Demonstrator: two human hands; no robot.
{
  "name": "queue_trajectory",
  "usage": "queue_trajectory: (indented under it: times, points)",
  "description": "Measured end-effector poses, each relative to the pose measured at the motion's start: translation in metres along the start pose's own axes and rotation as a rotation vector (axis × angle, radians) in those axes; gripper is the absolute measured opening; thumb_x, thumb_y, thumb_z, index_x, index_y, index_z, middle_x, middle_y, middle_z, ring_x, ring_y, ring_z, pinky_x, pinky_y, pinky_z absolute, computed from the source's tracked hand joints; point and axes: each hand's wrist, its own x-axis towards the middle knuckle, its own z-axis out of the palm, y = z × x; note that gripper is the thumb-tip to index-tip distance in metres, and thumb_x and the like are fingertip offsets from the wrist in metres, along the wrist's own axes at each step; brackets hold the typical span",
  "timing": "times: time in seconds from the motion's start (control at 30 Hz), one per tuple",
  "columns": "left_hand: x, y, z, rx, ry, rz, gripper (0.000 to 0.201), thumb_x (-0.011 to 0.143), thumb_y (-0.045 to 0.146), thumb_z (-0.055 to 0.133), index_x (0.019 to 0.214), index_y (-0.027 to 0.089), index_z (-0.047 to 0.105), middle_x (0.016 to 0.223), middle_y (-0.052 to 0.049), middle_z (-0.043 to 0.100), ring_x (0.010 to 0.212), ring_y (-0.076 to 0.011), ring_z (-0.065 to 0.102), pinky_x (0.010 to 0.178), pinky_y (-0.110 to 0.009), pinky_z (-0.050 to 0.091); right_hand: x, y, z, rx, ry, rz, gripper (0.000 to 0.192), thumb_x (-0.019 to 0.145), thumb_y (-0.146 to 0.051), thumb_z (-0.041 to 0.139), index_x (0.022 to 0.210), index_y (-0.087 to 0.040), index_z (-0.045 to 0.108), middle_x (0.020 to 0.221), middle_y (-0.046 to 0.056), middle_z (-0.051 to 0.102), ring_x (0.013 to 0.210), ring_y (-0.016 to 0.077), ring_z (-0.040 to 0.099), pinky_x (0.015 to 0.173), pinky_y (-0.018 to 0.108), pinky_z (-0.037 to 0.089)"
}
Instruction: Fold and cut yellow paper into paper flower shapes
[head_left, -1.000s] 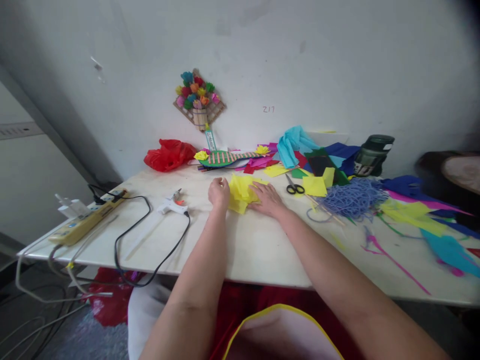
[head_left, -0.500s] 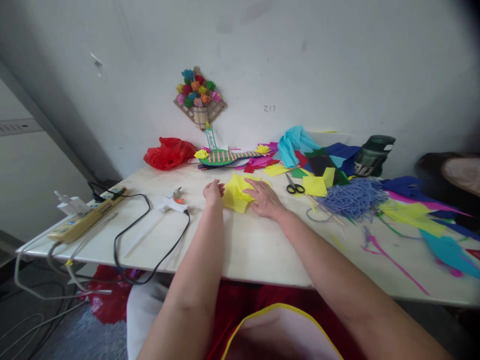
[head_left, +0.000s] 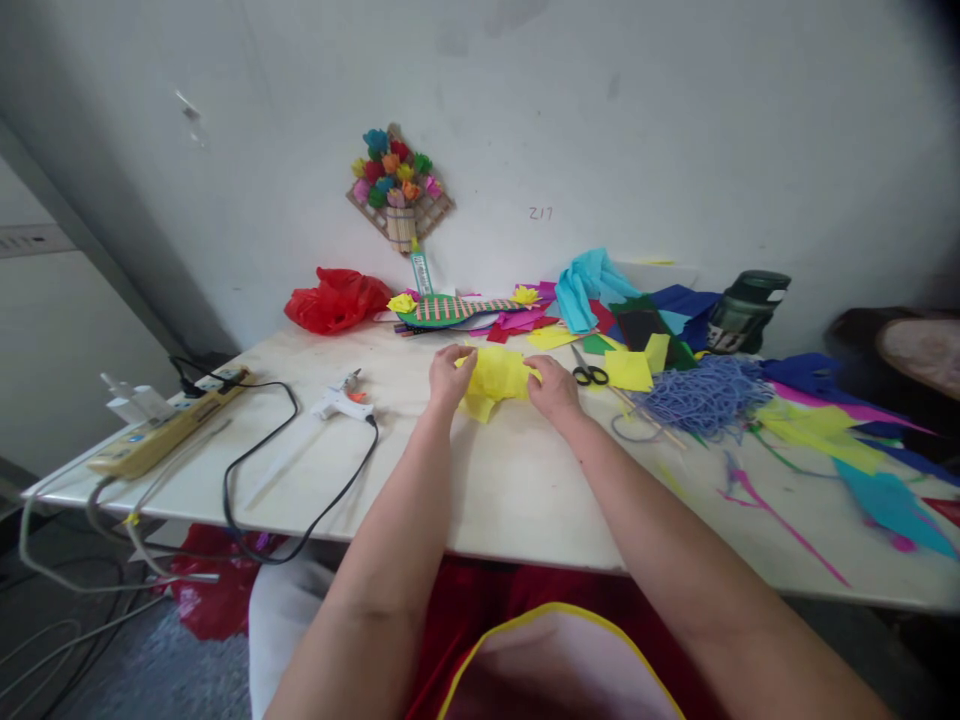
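Between my hands is a piece of yellow crepe paper (head_left: 501,376), held just over the white table and spread out sideways. My left hand (head_left: 451,374) pinches its left edge. At the right edge, the fingers of my right hand (head_left: 553,388) are closed on the same sheet. Black-handled scissors (head_left: 590,374) lie just right of my right hand. Yellow paper squares (head_left: 630,370) rest beyond them. Further back lies a green guitar-shaped craft piece (head_left: 442,311) with a pink checked strip and yellow paper flowers at its ends.
To the left lie a white glue gun (head_left: 341,402) with its black cord and a power strip (head_left: 165,425). A red plastic bag (head_left: 337,300) sits at the back. On the right are blue-purple shredded strands (head_left: 701,398), coloured paper scraps (head_left: 589,290) and a dark bottle (head_left: 748,310).
My right hand has gone from lying over the yellow paper to gripping its right edge. My left hand has shifted right onto the left edge. The paper is now stretched wider between them.
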Motion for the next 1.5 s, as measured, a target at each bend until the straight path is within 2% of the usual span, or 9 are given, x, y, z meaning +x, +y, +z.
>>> queue_trajectory:
  times: [0.07,0.23,0.47,0.67,0.83,1.0,1.17,1.33,1.5]
  points:
    - [-0.002,0.002,0.001,0.123,-0.024,0.079,0.025,0.071,0.029,0.050,0.090,0.023,0.064,0.106,-0.003,0.059,0.108,-0.0157,0.047,0.091,-0.026,0.036,0.000,-0.001,0.000,-0.002,-0.004,-0.007,0.036,0.071,-0.011,0.037,0.102,-0.016,0.054,0.105,0.008,0.056,0.100,0.0207,0.050,0.086,0.033,0.040]
    - [-0.004,0.000,0.004,0.319,-0.160,0.132,0.036,0.069,0.021,0.049,0.104,0.024,0.058,0.115,0.001,0.055,0.120,-0.0145,0.034,0.096,-0.025,0.032,-0.001,-0.005,0.000,-0.010,-0.016,-0.075,0.036,0.070,-0.013,0.040,0.103,-0.016,0.054,0.109,0.006,0.055,0.102,0.0195,0.048,0.088,0.031,0.038]
    - [-0.006,-0.012,0.013,0.633,-0.366,0.137,0.054,0.067,0.020,0.047,0.120,0.024,0.044,0.127,-0.006,0.044,0.127,-0.0176,0.022,0.103,-0.040,0.015,-0.002,-0.003,0.004,-0.025,-0.103,-0.070,0.035,0.072,-0.016,0.042,0.104,-0.019,0.055,0.112,0.004,0.055,0.103,0.0184,0.048,0.089,0.031,0.039]
    - [-0.009,-0.020,0.015,0.713,-0.475,0.126,0.054,0.072,0.020,0.039,0.126,0.024,0.035,0.131,-0.005,0.040,0.129,-0.0170,0.015,0.103,-0.045,0.008,-0.002,-0.002,0.013,-0.059,-0.258,-0.148,0.042,0.078,-0.029,0.043,0.118,-0.016,0.049,0.122,0.005,0.050,0.113,0.0175,0.042,0.096,0.032,0.033]
    - [-0.010,-0.020,0.015,0.719,-0.453,0.139,0.052,0.073,0.019,0.037,0.124,0.028,0.040,0.131,-0.001,0.041,0.130,-0.0207,0.011,0.102,-0.051,0.005,-0.002,-0.002,0.021,-0.130,-0.417,-0.186,0.047,0.084,-0.035,0.033,0.127,-0.018,0.039,0.135,0.004,0.035,0.125,0.0196,0.026,0.101,0.038,0.023]
    - [-0.010,-0.022,0.016,0.726,-0.415,0.109,0.044,0.075,0.019,0.035,0.114,0.033,0.050,0.131,0.005,0.039,0.130,-0.0222,0.011,0.101,-0.052,0.006,-0.004,-0.002,0.026,-0.165,-0.541,-0.174,0.051,0.086,-0.042,0.025,0.131,-0.021,0.031,0.139,0.002,0.025,0.128,0.0209,0.019,0.102,0.039,0.020]
    - [-0.008,-0.020,0.018,0.712,-0.330,0.091,0.037,0.076,0.022,0.037,0.106,0.033,0.056,0.132,0.004,0.039,0.129,-0.0202,0.015,0.102,-0.050,0.010,-0.005,-0.003,0.028,-0.180,-0.574,-0.164,0.052,0.086,-0.045,0.023,0.133,-0.023,0.028,0.141,0.001,0.021,0.129,0.0216,0.015,0.101,0.039,0.020]
    - [-0.010,-0.013,0.020,0.660,-0.214,0.133,0.029,0.077,0.038,0.040,0.089,0.029,0.064,0.130,0.002,0.041,0.128,-0.0222,0.016,0.102,-0.049,0.010,-0.005,-0.005,0.027,-0.187,-0.605,-0.164,0.054,0.085,-0.044,0.025,0.134,-0.022,0.026,0.141,0.002,0.020,0.130,0.0218,0.013,0.102,0.040,0.018]
    - [-0.008,-0.015,0.021,0.577,-0.180,0.066,0.020,0.072,0.032,0.047,0.078,0.025,0.065,0.127,0.002,0.045,0.127,-0.0220,0.020,0.102,-0.045,0.015,-0.006,-0.004,0.026,-0.143,-0.601,-0.146,0.054,0.085,-0.043,0.025,0.133,-0.019,0.026,0.141,0.002,0.020,0.130,0.0203,0.013,0.103,0.039,0.016]
